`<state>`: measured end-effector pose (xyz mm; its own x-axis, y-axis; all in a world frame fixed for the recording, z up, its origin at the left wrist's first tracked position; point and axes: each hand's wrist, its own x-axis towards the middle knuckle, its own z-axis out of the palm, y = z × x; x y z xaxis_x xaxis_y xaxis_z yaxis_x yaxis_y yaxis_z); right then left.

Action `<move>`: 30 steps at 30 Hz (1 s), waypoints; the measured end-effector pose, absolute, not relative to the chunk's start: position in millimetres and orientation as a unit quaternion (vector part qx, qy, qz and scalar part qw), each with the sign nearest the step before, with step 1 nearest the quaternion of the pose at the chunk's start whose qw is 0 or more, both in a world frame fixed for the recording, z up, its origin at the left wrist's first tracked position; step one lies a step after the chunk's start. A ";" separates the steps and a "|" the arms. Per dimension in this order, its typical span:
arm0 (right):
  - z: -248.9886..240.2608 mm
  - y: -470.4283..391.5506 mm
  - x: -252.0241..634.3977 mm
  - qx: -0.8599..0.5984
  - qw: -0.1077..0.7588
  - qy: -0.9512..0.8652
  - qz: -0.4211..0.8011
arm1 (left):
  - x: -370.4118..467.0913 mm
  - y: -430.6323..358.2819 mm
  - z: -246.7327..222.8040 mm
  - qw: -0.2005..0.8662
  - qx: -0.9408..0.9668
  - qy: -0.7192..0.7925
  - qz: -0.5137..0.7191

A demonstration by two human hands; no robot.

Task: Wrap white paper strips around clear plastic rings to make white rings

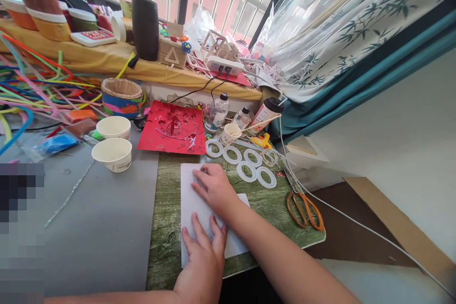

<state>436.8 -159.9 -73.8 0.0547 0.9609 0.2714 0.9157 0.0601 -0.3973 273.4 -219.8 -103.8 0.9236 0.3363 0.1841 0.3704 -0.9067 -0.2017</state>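
Left hand [204,247] and right hand [215,187] lie open, fingers spread, hiding much of the white paper [188,199] on the green tabletop [166,213], its long axis twelve to six; whether the sheet [237,245] at four o'clock joins it is unclear; at one, a paper cup [230,138] holds a slanting stick [261,123]; at ten, one bowl [112,156] partly hides another

There's a red sheet [151,138] just ahead of the fingers [201,178], pale rings [259,178] ahead and right, orange-handled scissors [298,195] farther right, and two paper cups [112,156] off left.
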 end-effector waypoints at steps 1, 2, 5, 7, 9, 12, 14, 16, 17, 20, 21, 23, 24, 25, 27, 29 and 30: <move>-74.0 -158.9 436.5 -0.686 0.247 -0.682 0.049 | 273.3 -219.8 -103.9 0.115 -0.974 -0.181 -0.072; -74.3 -158.2 436.0 -0.685 0.250 -0.683 0.055 | 273.2 -219.9 -104.2 0.113 -0.974 -0.183 -0.069; -74.9 -157.8 436.3 -0.655 0.260 -0.704 0.086 | 273.1 -220.5 -105.7 0.109 -0.973 -0.192 -0.063; -75.0 -157.4 438.9 -0.659 0.270 -0.697 0.081 | 273.0 -221.2 -107.1 0.104 -0.974 -0.189 -0.066; -74.8 -156.5 441.8 -0.677 0.277 -0.678 0.065 | 273.0 -222.1 -108.3 0.097 -0.974 -0.191 -0.066; -74.5 -155.8 443.9 -0.653 0.275 -0.701 0.083 | 273.2 -222.9 -108.8 0.097 -0.972 -0.207 -0.061; -74.3 -155.4 444.7 -0.629 0.279 -0.719 0.098 | 273.4 -222.8 -108.1 0.100 -0.972 -0.202 -0.062; -73.8 -155.3 445.5 -0.642 0.292 -0.703 0.088 | 273.6 -222.3 -106.8 0.098 -0.975 -0.191 -0.063; -73.5 -155.4 445.7 -0.649 0.297 -0.695 0.085 | 273.8 -222.1 -106.0 0.097 -0.975 -0.189 -0.063; -73.4 -156.4 444.2 -0.635 0.293 -0.707 0.107 | 275.2 -221.8 -104.4 0.097 -0.973 -0.201 -0.058; -73.7 -156.4 443.2 -0.628 0.291 -0.713 0.111 | 275.6 -221.8 -104.2 0.096 -0.973 -0.204 -0.059; -74.5 -155.5 440.9 -0.641 0.296 -0.702 0.097 | 276.2 -221.6 -104.4 0.095 -0.973 -0.200 -0.060; -75.1 -154.7 439.9 -0.655 0.301 -0.688 0.084 | 276.2 -221.4 -104.6 0.097 -0.974 -0.195 -0.061; -75.5 -153.9 439.1 -0.667 0.304 -0.675 0.077 | 276.1 -221.1 -104.9 0.102 -0.975 -0.190 -0.062; -76.0 -152.6 438.8 -0.666 0.301 -0.677 0.083 | 275.5 -220.5 -105.0 0.112 -0.975 -0.183 -0.062; -75.5 -152.2 440.4 -0.648 0.287 -0.699 0.097 | 275.2 -220.0 -104.4 0.111 -0.975 -0.181 -0.064; -74.9 -152.5 441.7 -0.649 0.284 -0.699 0.096 | 275.2 -219.9 -104.0 0.106 -0.976 -0.181 -0.066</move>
<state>441.7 -152.5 -74.9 0.0042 0.9621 0.2726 0.8537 0.1386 -0.5021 275.2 -219.9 -104.0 0.9260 0.3382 0.1675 0.3663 -0.9123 -0.1833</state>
